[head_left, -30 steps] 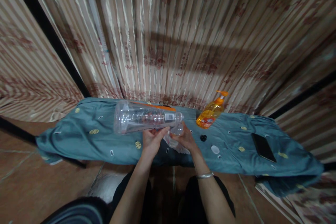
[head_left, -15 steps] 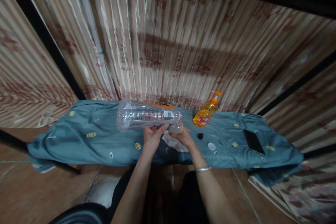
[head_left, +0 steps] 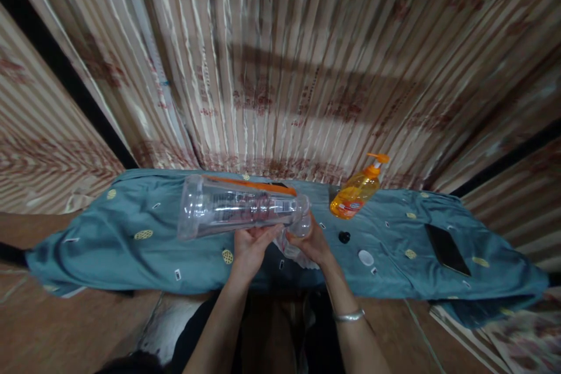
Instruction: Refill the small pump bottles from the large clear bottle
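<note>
A large clear plastic bottle [head_left: 232, 208] with an orange strip and a printed label lies sideways in the air over the cloth, its wide end to the left. My left hand [head_left: 252, 248] grips it from below near the middle. At its narrow right end, my right hand [head_left: 312, 239] has its fingers wrapped round a small clear rounded piece [head_left: 301, 224] by the bottle's neck. Crumpled clear plastic [head_left: 298, 256] shows beneath my right hand. Whether the small piece is joined to the bottle I cannot tell.
The teal cloth [head_left: 201, 269] covers a narrow table. An orange pump bottle [head_left: 354, 194] stands to the right of my hands, with a small black object [head_left: 344, 237] and a white disc [head_left: 366, 258] nearer me. A dark phone-like slab [head_left: 447, 249] lies farther right. A curtain [head_left: 280, 70] hangs behind.
The view has shifted, so the table looks nearer and lower. The big bottle has swung slightly, its wide end now lower and farther left. Both hands keep their grip.
</note>
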A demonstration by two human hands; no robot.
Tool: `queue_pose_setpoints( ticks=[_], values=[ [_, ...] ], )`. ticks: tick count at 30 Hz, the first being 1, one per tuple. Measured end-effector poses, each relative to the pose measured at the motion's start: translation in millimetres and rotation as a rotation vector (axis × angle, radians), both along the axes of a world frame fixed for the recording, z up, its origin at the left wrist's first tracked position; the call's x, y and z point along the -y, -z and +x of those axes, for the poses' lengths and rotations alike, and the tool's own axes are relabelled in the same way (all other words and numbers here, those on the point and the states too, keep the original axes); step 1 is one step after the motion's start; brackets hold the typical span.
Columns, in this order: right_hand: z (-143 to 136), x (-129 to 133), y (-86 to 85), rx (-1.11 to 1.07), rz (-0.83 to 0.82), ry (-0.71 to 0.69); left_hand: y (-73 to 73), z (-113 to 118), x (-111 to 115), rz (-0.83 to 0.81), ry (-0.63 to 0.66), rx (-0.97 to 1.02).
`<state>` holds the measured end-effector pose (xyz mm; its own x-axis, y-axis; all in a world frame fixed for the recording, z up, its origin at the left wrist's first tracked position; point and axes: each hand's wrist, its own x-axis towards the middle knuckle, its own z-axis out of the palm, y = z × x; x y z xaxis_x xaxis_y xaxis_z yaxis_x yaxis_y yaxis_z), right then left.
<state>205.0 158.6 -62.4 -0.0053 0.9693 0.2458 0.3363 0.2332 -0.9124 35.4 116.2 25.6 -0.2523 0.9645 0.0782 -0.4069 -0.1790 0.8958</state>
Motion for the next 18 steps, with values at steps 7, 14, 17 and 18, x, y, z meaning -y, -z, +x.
queue_pose_setpoints(
  ticks=[7,14,17,18],
  values=[
    [-7.7,12.2,-11.0,-0.053,-0.017,0.026,11.6,-7.4,8.5,-0.037,-0.006,-0.046],
    [-8.9,17.3,-15.2,-0.020,-0.070,0.034,23.8,-12.0,9.5,-0.098,-0.050,-0.055],
    [-7.6,18.7,-17.3,-0.029,-0.091,0.025,26.5,-13.3,11.2,-0.118,-0.058,-0.064],
    [-7.3,19.2,-17.9,-0.031,-0.096,0.018,26.9,-13.6,12.2,-0.121,-0.060,-0.069]
  ],
)
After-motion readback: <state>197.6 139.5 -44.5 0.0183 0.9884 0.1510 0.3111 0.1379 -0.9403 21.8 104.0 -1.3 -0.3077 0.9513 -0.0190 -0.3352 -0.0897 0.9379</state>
